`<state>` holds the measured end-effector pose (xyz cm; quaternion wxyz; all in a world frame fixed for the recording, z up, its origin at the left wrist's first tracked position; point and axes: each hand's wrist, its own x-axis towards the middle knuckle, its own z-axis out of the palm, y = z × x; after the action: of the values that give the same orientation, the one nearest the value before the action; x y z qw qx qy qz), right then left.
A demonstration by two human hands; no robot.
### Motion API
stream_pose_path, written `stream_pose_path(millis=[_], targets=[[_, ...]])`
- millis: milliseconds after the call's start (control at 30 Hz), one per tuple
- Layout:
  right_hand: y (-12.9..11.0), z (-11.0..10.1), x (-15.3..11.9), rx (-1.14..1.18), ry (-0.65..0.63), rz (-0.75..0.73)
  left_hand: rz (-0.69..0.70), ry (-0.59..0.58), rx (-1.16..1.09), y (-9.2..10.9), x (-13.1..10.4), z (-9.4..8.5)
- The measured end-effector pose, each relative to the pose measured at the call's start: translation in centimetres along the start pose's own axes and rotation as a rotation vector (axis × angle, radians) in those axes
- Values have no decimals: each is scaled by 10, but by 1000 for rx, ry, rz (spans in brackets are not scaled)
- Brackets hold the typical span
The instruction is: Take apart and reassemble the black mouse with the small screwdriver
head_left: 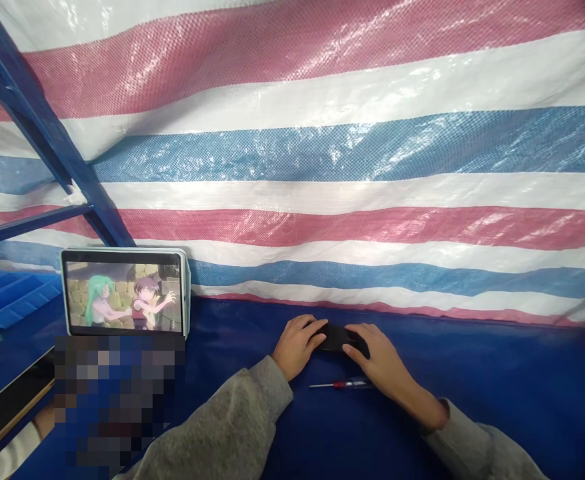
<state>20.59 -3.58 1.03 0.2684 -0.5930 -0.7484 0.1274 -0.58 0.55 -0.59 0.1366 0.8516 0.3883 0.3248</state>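
Observation:
A small black object (336, 338) lies on the blue table surface, held between both hands. My left hand (298, 343) has its fingers curved over the object's left end, and my right hand (375, 353) grips its right end with thumb and fingers. The object's exact kind cannot be made out. Just below it, a screwdriver (339, 385) with a thin metal shaft and a red and clear handle lies flat, its handle end beside my right wrist.
A tablet (125, 293) in a light case stands at the left, showing a cartoon. Blue trays (15, 300) sit behind it to the left. Another person's sleeve (15, 457) and a phone (15, 400) are at the lower left. Striped sheeting (347, 193) hangs behind the blue table (497, 400).

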Motion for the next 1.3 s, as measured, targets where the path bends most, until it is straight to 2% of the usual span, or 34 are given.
stream_pose_path(millis=[100, 200, 433, 800, 1300], targets=[[-1, 3, -1, 43, 51, 48, 26, 87, -37, -1, 1, 0], [-1, 8, -4, 88, 86, 77, 59, 126, -59, -4, 1, 2], [0, 14, -8, 125, 108, 19, 140, 181, -55, -5, -2, 2], [-3, 12, -7, 140, 116, 25, 94, 161, -88, 2, 0, -1], [4, 18, -8, 118, 106, 8, 85, 165, -105, -2, -4, 2]])
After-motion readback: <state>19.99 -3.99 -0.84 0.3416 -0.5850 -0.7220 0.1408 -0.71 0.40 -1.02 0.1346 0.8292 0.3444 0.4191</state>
